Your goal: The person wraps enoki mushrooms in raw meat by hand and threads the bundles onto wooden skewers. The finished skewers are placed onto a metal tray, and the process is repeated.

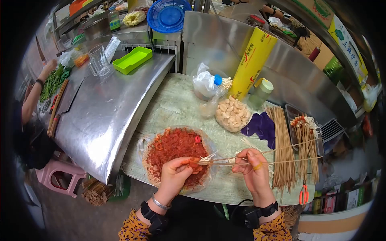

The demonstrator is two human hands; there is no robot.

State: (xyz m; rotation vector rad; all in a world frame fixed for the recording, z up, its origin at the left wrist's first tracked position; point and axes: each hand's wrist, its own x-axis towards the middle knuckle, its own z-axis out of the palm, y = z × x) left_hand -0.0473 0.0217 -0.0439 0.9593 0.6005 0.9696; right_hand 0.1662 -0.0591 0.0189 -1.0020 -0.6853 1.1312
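My left hand (175, 173) pinches a piece of red-coated meat (196, 166) with pale strands of enoki at its right side, over the bag of red marinated meat (173, 146). Thin wooden skewers (291, 161) run from that piece to the right, their tips at the food. My right hand (252, 168) has its fingers closed around the skewers, right of the meat. Loose pale enoki strands (246, 142) lie on the table behind my right hand.
Bundled skewers (281, 148), a tray of finished skewers (304, 122), orange-handled scissors (304, 195), a purple cloth (263, 128), a bag of garlic cloves (233, 114) and a yellow film box (255, 60) surround the work. Another person's arm (34, 88) is at the far left.
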